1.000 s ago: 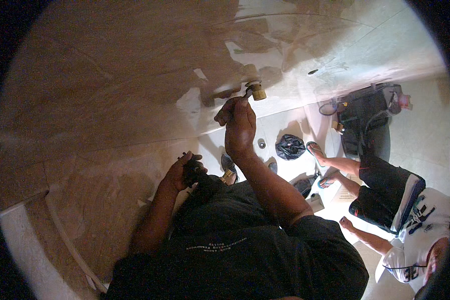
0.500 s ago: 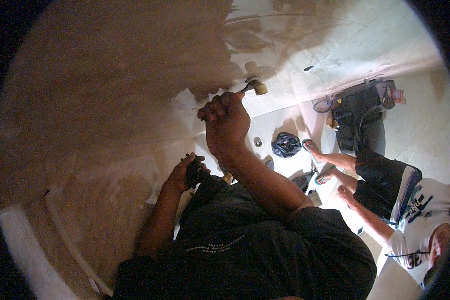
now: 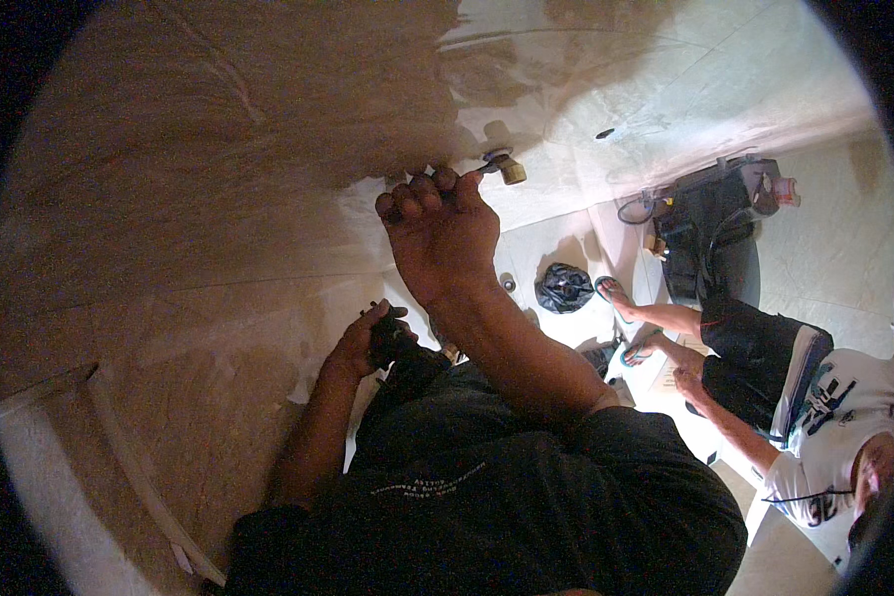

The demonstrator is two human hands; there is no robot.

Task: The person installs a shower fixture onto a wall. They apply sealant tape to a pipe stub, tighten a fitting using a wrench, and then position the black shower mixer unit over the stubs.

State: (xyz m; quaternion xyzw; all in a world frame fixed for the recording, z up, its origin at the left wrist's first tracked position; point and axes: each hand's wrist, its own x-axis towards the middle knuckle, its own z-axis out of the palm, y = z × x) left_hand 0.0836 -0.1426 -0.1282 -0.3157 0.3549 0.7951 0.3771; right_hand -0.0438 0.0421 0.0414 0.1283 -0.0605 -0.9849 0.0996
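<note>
Two hands are gripping, well apart: the right hand (image 3: 442, 238) a slim tool (image 3: 486, 169) at the brass fitting (image 3: 513, 173) jutting from the wall (image 3: 298, 189) towards one o'clock, the left hand (image 3: 347, 352) a black object (image 3: 384, 344) towards eight. That fitting is looking stiff and probably weighty, its cylindrical end offering purchase.

- Pipe fitting (image 3: 513, 172): on the wall (image 3: 675, 89), left of the hole (image 3: 606, 133).
- Wrench (image 3: 488, 166): from the right hand (image 3: 444, 238) rightward to the fitting.
- Dark-handled tool (image 3: 387, 343): in the left hand (image 3: 360, 346), left of the right forearm.
- Bag (image 3: 564, 289): on the floor (image 3: 526, 256), near the wall's lower edge.
- Co-worker (image 3: 740, 333): right of the bag.
</note>
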